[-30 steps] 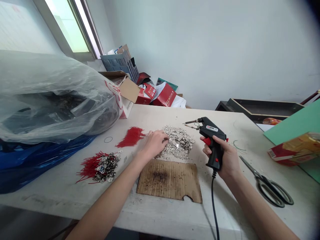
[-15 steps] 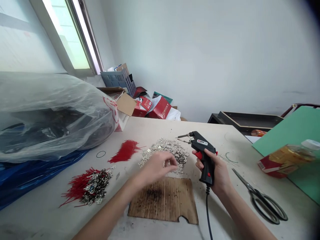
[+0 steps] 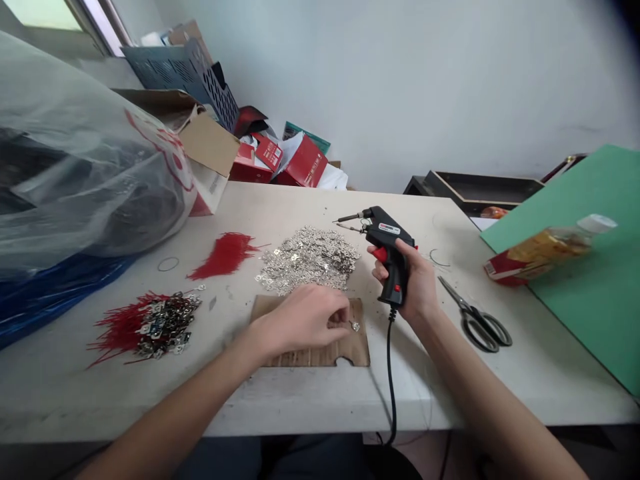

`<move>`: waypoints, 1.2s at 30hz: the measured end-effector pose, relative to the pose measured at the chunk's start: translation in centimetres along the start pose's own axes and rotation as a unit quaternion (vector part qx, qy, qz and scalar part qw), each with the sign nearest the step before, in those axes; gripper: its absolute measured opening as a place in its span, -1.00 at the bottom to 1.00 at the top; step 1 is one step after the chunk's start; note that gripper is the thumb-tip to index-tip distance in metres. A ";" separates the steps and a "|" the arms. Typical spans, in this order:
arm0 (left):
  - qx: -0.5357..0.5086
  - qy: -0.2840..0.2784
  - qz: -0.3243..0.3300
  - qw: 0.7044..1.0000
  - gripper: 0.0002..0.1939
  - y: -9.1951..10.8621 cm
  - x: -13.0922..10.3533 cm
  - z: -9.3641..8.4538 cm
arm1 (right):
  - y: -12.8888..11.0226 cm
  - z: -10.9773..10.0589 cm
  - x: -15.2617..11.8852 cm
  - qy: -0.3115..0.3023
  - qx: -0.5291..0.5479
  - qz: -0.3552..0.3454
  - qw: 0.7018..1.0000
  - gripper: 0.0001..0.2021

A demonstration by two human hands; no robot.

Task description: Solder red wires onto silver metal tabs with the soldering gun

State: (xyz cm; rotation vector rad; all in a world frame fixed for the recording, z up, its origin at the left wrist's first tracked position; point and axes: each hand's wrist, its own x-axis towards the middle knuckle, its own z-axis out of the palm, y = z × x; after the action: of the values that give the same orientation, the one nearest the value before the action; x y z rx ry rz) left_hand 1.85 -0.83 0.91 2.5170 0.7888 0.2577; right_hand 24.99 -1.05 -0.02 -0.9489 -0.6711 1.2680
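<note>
In my right hand [image 3: 419, 280] is a black soldering gun [image 3: 393, 257] with a red trigger, its tip pointing left above the table. My left hand [image 3: 307, 317] is over a scorched piece of cardboard [image 3: 350, 353], thumb and fingers drawn together in a pinch. A small metal tab [image 3: 355, 327] shows right at those fingertips. Just behind the cardboard spreads a pile of loose metal tabs [image 3: 315, 257]. Cut red wires [image 3: 223, 255] lie in a bundle to its left. Nearer on the left is a heap of red wires with metal tabs attached [image 3: 167, 323].
Scissors [image 3: 475, 317] lie right of my right forearm. A bottle [image 3: 545, 252] rests on a green board [image 3: 600, 293] at the far right. A large plastic bag [image 3: 100, 153] and open cardboard boxes [image 3: 210, 147] crowd the left and back. The gun's cord [image 3: 391, 373] runs over the front edge.
My left hand has come from the edge of the metal pile down over the cardboard, with a metal tab now showing at its fingertips. The view has tilted downward. The right hand keeps the soldering gun.
</note>
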 end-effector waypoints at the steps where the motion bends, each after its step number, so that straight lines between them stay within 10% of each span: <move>1: 0.000 -0.003 0.000 1.000 -0.89 0.0 0.0 -0.1 | 0.0 0.0 0.0 -0.002 0.001 -0.001 1.000 -0.68; 18: -0.002 0.005 0.045 0.999 -0.82 0.7 1.0 2.7 | -0.4 0.4 -0.2 -0.004 -0.029 -0.012 1.000 -0.65; 36: -0.022 -0.014 0.000 1.000 -0.95 0.0 0.3 -0.2 | -0.6 0.6 -0.3 -0.004 -0.045 -0.010 0.999 -0.67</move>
State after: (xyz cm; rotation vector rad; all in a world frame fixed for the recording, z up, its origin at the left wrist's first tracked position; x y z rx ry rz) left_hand 2.01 -0.57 1.12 2.4745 0.7639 0.2372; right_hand 24.68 -1.27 0.79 -1.0096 -0.7474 1.2323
